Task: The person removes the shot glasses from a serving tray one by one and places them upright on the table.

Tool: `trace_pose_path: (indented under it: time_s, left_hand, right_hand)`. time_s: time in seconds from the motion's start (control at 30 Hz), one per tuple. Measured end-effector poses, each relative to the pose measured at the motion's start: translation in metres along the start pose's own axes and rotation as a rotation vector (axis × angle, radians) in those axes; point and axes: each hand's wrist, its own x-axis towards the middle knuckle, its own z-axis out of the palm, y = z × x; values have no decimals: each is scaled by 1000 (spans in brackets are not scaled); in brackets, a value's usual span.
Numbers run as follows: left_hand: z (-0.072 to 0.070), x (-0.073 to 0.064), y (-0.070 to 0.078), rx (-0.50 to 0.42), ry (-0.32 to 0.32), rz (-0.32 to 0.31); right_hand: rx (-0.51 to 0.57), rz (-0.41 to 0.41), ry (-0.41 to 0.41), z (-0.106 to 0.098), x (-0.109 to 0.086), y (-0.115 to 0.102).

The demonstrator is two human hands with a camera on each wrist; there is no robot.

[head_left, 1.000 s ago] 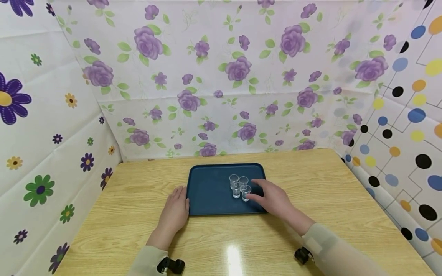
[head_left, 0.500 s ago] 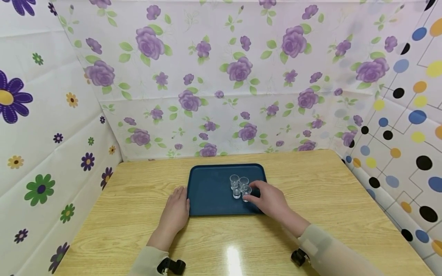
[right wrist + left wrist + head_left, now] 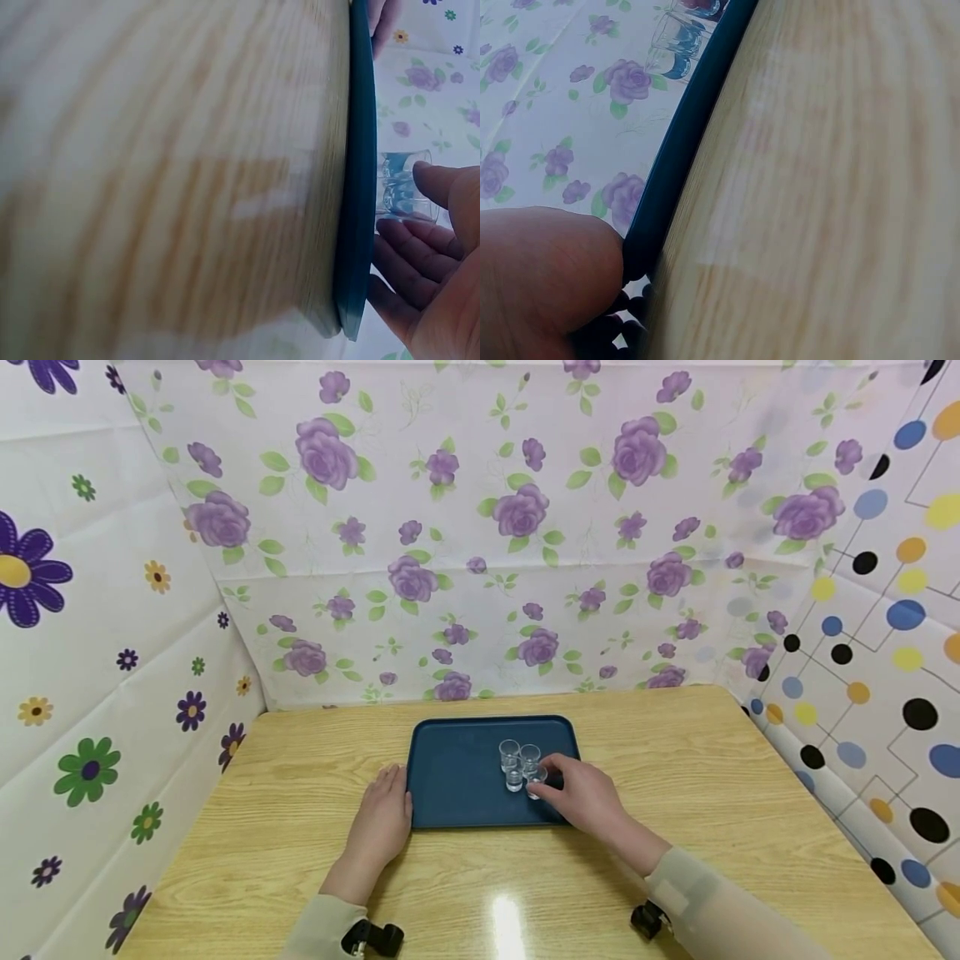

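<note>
A dark blue tray [image 3: 453,781] lies on the table, with several small clear shot glasses [image 3: 510,752] grouped upright on its right half. My right hand [image 3: 594,797] pinches the nearest right shot glass [image 3: 411,206] between thumb and fingers; its thumb lies at the rim in the right wrist view, and the fingers partly hide the glass. At the tray's left edge my left hand [image 3: 381,814] rests flat on the table, fingers extended, thumb side against the tray. The left wrist view shows that thumb [image 3: 551,270] by the tray rim [image 3: 682,142].
The wooden table [image 3: 480,877] extends around the tray on all sides. Behind it hangs a cloth with purple roses [image 3: 517,510], and patterned cloths [image 3: 900,610] flank both sides. A black wrist camera [image 3: 375,937] sits at the left cuff.
My right hand has moved slightly left, and its thumb and fingers have closed in on the nearest right shot glass. The left hand and the tray have stayed in place.
</note>
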Motion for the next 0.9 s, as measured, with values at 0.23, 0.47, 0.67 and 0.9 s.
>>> trace_pose_path:
  time_s: [0.23,0.47,0.67,0.9]
  left_hand:
    - [-1,-1,1,0,4,5]
    - [-1,-1,1,-1,6,4]
    - [1,0,-1,3,4,6]
    - [2,0,-2,2,5,3]
  right_hand:
    - [36,20,-1,-6,-3,4]
    - [66,33,14,-16,-3,14]
    - [95,38,29,-29,-2,26]
    - [117,75,50,-47,0,40]
